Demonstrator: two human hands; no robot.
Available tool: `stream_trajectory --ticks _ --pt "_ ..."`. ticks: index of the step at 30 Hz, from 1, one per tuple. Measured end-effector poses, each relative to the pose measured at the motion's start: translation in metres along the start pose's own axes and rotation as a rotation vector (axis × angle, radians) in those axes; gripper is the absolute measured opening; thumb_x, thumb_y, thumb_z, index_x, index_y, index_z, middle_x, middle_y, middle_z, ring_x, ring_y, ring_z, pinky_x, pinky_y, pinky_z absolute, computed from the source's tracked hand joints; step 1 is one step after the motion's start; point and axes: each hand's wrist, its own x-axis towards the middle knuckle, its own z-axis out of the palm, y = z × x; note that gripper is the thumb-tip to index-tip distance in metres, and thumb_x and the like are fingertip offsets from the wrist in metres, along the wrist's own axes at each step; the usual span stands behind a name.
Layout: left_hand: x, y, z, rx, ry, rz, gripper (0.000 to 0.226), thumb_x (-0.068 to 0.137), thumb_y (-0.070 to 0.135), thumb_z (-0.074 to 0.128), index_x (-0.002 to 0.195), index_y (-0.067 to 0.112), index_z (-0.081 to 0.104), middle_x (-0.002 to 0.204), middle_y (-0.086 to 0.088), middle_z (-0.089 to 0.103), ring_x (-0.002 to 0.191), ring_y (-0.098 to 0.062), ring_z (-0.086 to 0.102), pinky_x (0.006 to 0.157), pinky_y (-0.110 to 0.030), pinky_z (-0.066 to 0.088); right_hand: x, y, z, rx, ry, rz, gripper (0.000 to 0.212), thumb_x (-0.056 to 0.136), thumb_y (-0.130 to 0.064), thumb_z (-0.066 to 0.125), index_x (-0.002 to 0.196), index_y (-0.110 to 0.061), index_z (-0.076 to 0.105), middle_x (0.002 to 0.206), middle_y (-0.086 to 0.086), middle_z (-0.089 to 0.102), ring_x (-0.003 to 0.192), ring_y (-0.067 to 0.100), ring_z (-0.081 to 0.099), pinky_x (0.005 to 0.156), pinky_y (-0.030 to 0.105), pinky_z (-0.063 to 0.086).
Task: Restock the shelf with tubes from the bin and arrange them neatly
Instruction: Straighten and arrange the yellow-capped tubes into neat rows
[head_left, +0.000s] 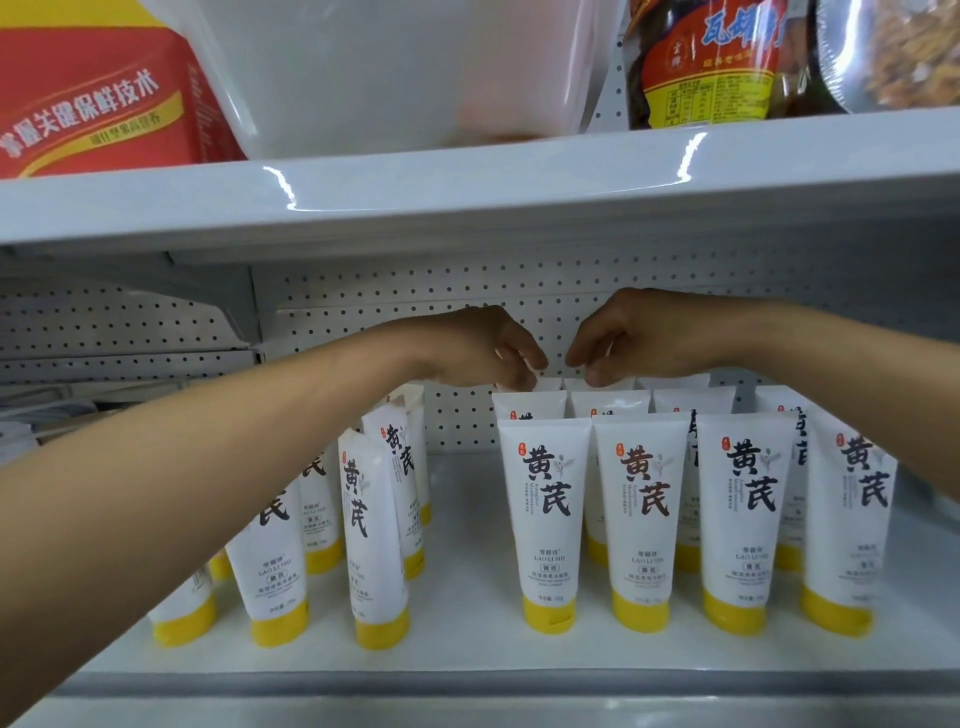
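On the shelf (467, 597), a back-row tube (550, 385) is pinched at its top by the left hand (467, 348); the neighbouring tube (621, 383) is pinched by the right hand (649, 338).

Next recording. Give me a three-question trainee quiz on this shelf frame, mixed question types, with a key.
1. True or false: the tubes stand on their yellow caps.
2. The left hand and right hand are at: A) front-row tubes, B) tops of back-row tubes, C) the upper shelf.
3. Which side's tubes lean and need straightening?
Key: 1 true; 2 B; 3 the left side.
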Motion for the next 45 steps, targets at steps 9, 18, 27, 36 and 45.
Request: stream_trajectory --ticks 9,18,27,36,45 --pt "-0.074 0.0 -0.021 0.001 0.244 0.113 0.026 0.086 0.053 0.058 0.109 0.043 0.066 0.108 0.029 0.064 0.098 0.015 0.056 0.084 -0.011 0.04 -0.034 -0.032 0.004 0.024 0.207 -0.129 0.02 0.089 -0.039 0.062 0.103 -0.03 0.071 0.092 -0.025 0.067 0.087 -0.012 0.061 0.066 0.003 0.042" --pt "-0.143 -0.021 -0.04 0.034 0.027 -0.007 0.051 0.06 0.078 0.065 0.102 0.05 0.068 0.106 0.034 0.065 0.1 0.019 0.056 0.088 -0.019 0.037 -0.052 -0.073 0.015 0.038 0.032 -0.146 0.061 0.069 -0.074 0.052 0.093 -0.022 0.075 0.091 0.0 0.074 0.087 0.024 0.069 0.083 0.05 0.055" --pt "-0.14 -0.031 -0.014 0.169 0.005 0.008 0.011 0.079 0.038 0.076 0.087 0.032 0.075 0.083 0.027 0.069 0.079 0.012 0.061 0.067 -0.013 0.04 -0.046 -0.076 0.037 -0.08 -0.039 -0.054 0.014 0.082 -0.038 0.072 0.079 -0.025 0.067 0.071 -0.014 0.068 0.057 0.001 0.06 0.051 0.022 0.044" --pt "-0.12 -0.011 0.003 0.122 0.078 0.042 0.008 0.08 0.032 0.076 0.076 0.026 0.072 0.068 0.014 0.071 0.056 -0.003 0.065 0.056 -0.015 0.049 -0.043 -0.073 0.038 -0.082 -0.019 -0.072 0.015 0.082 -0.036 0.072 0.073 -0.026 0.065 0.072 -0.014 0.068 0.059 0.0 0.059 0.053 0.021 0.042" --pt "-0.108 -0.006 0.006 0.095 0.085 0.036 0.008 0.08 0.032 0.076 0.077 0.028 0.07 0.066 0.016 0.07 0.054 0.0 0.065 0.055 -0.013 0.046 -0.042 -0.071 0.038 -0.08 -0.022 -0.091 0.017 0.081 -0.036 0.073 0.073 -0.025 0.064 0.072 -0.012 0.067 0.063 0.005 0.06 0.057 0.027 0.047"
